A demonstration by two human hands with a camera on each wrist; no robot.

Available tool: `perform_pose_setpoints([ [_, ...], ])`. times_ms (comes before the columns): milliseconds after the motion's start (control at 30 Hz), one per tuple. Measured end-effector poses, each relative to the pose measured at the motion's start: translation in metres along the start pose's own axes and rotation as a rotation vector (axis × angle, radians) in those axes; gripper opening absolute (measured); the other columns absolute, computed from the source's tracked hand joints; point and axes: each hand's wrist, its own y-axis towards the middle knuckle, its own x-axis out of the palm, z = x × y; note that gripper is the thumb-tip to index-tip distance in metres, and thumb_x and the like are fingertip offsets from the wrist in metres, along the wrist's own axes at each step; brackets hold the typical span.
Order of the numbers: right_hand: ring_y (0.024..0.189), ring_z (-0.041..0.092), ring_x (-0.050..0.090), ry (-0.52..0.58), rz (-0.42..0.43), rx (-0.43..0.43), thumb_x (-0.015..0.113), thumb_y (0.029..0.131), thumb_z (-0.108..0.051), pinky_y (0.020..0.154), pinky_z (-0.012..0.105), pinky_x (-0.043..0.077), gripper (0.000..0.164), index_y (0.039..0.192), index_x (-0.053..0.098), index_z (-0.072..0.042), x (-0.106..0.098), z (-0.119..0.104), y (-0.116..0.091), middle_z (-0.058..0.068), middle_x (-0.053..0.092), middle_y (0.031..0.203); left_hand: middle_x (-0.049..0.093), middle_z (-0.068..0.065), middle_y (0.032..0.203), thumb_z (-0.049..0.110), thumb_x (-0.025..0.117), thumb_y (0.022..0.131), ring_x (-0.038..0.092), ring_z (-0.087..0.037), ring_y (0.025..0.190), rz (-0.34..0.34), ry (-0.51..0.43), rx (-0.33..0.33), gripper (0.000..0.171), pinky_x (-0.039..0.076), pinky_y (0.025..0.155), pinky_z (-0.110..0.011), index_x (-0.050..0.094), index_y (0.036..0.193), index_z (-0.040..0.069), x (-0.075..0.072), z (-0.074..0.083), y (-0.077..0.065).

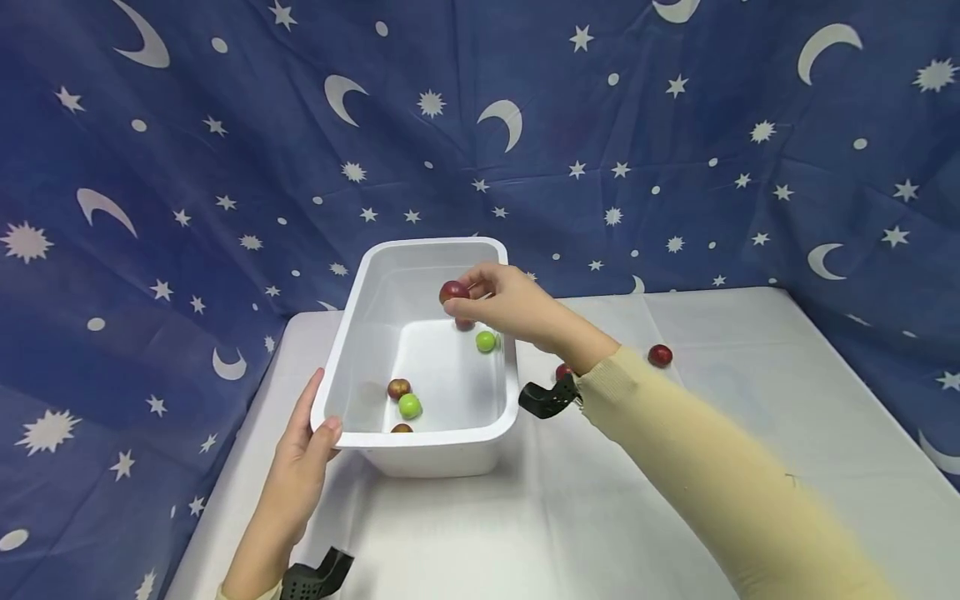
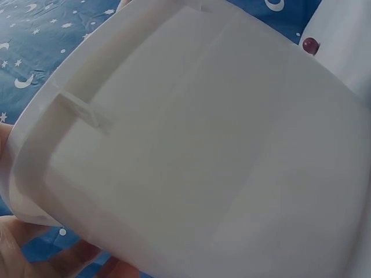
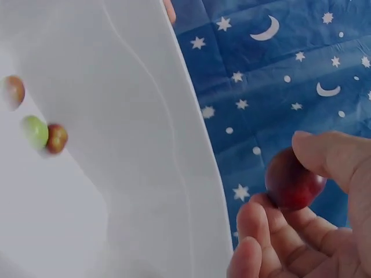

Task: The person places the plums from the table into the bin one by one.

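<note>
A deep white plastic tub [image 1: 442, 437] takes up the middle of the head view. My left hand [image 1: 303, 462] grips its near left corner, thumb over the rim; in the left wrist view the tub's outer wall [image 2: 191, 145] hides part of that hand. Above the tub's right side, my right hand [image 1: 498, 302] pinches a dark red plum [image 3: 295, 179] between thumb and fingertips. Inside the tub lie a red plum [image 1: 465, 326] below that hand, a green fruit [image 1: 486, 341] beside it, and near the front another green fruit [image 1: 409, 406] between two brownish-red fruits [image 1: 399, 388].
On the white-covered table [image 1: 622, 500], right of the tub, lies a dark red plum [image 1: 660, 356]. Another plum [image 1: 563, 372] shows partly behind the right wrist. A blue cloth with moons and stars [image 1: 450, 125] hangs behind and to the sides.
</note>
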Motion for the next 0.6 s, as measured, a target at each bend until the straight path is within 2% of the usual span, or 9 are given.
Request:
perform_pose_setpoints([
  [167,0.085,0.021,0.065,0.012,0.018,0.039,0.075,0.085,-0.035,0.078,0.036,0.052,0.041,0.113,0.058,-0.010,0.019,-0.003,0.014,0.008,0.063,0.101,0.021,-0.008,0.156,0.018,0.039,0.106,0.036,-0.032,0.128,0.002,-0.003,0.003,0.056,0.045,0.089,-0.019,0.017,0.155,0.035,-0.001,0.000,0.000],
  [367,0.087,0.022,0.063,-0.042,0.023,0.046,0.073,0.086,-0.034,0.076,0.035,0.052,0.038,0.110,0.058,-0.008,0.032,-0.001,0.025,0.007,0.065,0.096,0.020,-0.008,0.156,0.015,0.040,0.105,0.033,-0.037,0.131,-0.001,-0.022,0.009,0.058,0.045,0.090,-0.019,0.017,0.155,0.034,0.000,-0.001,0.001],
  [600,0.088,0.023,0.061,-0.114,-0.104,0.093,0.075,0.085,-0.022,0.078,0.034,0.049,0.029,0.106,0.062,-0.007,0.040,0.002,0.033,0.006,0.067,0.092,0.020,-0.008,0.156,0.017,0.040,0.105,0.033,-0.039,0.130,0.004,-0.016,0.010,0.057,0.044,0.089,-0.018,0.017,0.155,0.033,0.000,0.000,0.001],
])
